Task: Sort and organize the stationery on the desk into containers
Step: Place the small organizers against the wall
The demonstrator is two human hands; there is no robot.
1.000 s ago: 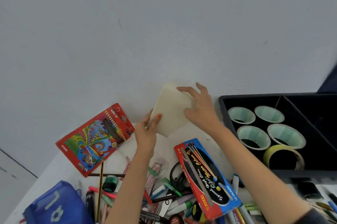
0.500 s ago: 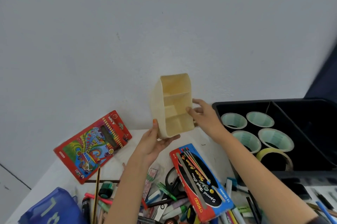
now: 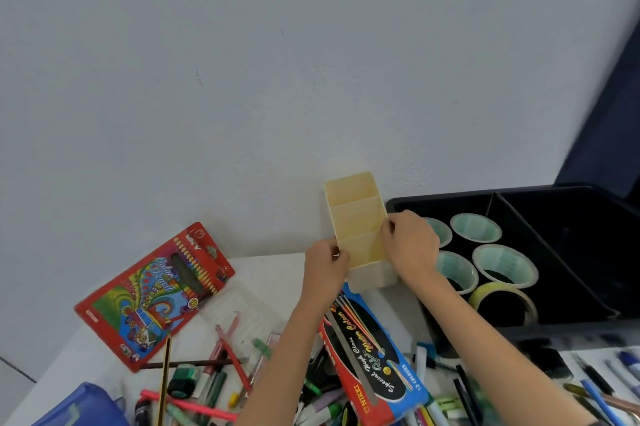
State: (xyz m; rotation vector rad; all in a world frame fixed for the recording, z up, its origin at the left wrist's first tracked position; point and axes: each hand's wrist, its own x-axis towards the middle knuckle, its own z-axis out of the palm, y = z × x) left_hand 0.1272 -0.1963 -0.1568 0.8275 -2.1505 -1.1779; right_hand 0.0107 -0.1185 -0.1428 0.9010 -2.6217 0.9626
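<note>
Cream divided organiser (image 3: pixel 356 217), now turned mouth-up at centre frame, gripped either side by left hand (image 3: pixel 325 266) and right hand (image 3: pixel 412 245) beside black tray (image 3: pixel 519 190); seemingly ready for pens (image 3: pixel 188 404).

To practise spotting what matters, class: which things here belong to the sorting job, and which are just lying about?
Job: cream organiser, held by left hand and right hand; loose pens; red pencil pack; blue pencil box; black bin with tape rolls.
Lying about: blue pouch.
</note>
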